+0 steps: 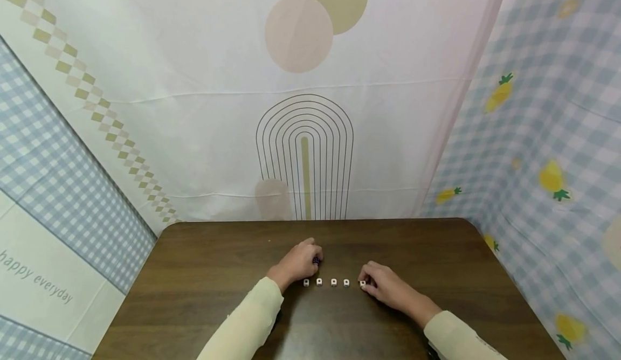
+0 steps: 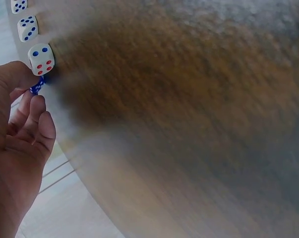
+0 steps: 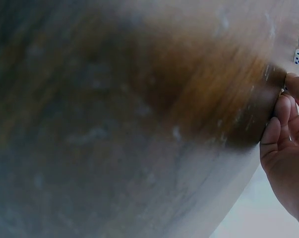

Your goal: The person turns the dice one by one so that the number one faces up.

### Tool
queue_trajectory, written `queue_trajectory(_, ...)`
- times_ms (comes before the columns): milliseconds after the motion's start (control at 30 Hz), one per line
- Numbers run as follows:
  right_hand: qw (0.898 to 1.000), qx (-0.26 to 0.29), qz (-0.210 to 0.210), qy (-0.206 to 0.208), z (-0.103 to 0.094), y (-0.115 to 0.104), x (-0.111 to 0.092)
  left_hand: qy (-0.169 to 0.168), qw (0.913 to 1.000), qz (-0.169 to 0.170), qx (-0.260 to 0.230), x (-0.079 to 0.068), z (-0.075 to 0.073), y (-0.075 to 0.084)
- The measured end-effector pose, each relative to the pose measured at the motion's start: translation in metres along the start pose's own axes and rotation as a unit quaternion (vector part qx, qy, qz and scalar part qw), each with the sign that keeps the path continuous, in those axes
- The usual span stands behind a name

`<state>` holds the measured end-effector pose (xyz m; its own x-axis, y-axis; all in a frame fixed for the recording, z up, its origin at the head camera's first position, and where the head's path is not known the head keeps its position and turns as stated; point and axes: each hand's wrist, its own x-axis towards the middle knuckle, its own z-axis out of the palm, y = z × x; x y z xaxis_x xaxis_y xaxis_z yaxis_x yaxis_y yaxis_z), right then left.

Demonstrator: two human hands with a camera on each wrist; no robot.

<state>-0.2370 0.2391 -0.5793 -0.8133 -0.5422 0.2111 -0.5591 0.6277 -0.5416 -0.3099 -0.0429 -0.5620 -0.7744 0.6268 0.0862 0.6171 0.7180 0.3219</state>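
Note:
Several white dice (image 1: pixel 333 282) stand in a side-to-side row on the brown table, a red dot showing on their upward or near faces. My left hand (image 1: pixel 299 261) is just behind the row's left end and pinches a dark blue die (image 2: pixel 37 86) with white dots between thumb and fingers. In the left wrist view, a white die (image 2: pixel 41 59) with blue and red dots stands close by the thumb. At the right end of the row, my right hand (image 1: pixel 385 285) pinches a white die (image 1: pixel 362 284); its fingers hide most of that die in the right wrist view.
The wooden table (image 1: pixel 204 295) has rounded back corners and meets a white patterned cloth (image 1: pixel 218 150) behind. Blue checked cloth (image 1: pixel 533 230) hangs along the right side, and another checked cloth (image 1: pixel 63 155) on the left. Both wrist views are largely blurred tabletop.

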Motion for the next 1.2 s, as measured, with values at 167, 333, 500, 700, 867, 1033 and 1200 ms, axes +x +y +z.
queue_trajectory(167, 1.0, 0.002, 0.001, 0.0, 0.0001, 0.0003, -0.0003, -0.01, 0.9999, -0.01, -0.009, 0.0004, 0.0018, -0.0006)
queue_trajectory(333, 1.0, 0.0, -0.001, 0.003, 0.0009, -0.0002, -0.0007, -0.015, 0.9994, -0.012, -0.028, -0.0007, 0.0004, -0.0007)
queue_trajectory(500, 1.0, -0.002, -0.001, 0.004, 0.0008, -0.0012, -0.0007, -0.019, 0.9994, -0.002, -0.029, -0.0018, -0.0022, -0.0016)
queue_trajectory(700, 1.0, 0.001, 0.004, -0.001, -0.0003, -0.0018, 0.0003, -0.005, 0.9998, 0.001, -0.019, -0.0025, -0.0022, -0.0045)
queue_trajectory(867, 1.0, -0.002, 0.005, -0.002, -0.0004, -0.0011, 0.0005, 0.003, 0.9997, -0.016, -0.02, -0.0031, -0.0024, -0.0064)
queue_trajectory(1033, 1.0, -0.006, 0.004, 0.0, 0.0003, 0.0003, 0.0007, 0.002, 0.9988, -0.042, -0.025, -0.0051, -0.0039, -0.007)
queue_trajectory(1200, 1.0, -0.004, 0.007, 0.0, 0.0009, 0.0006, 0.0008, 0.003, 0.9977, -0.06, -0.03, -0.0075, -0.0026, -0.0086)
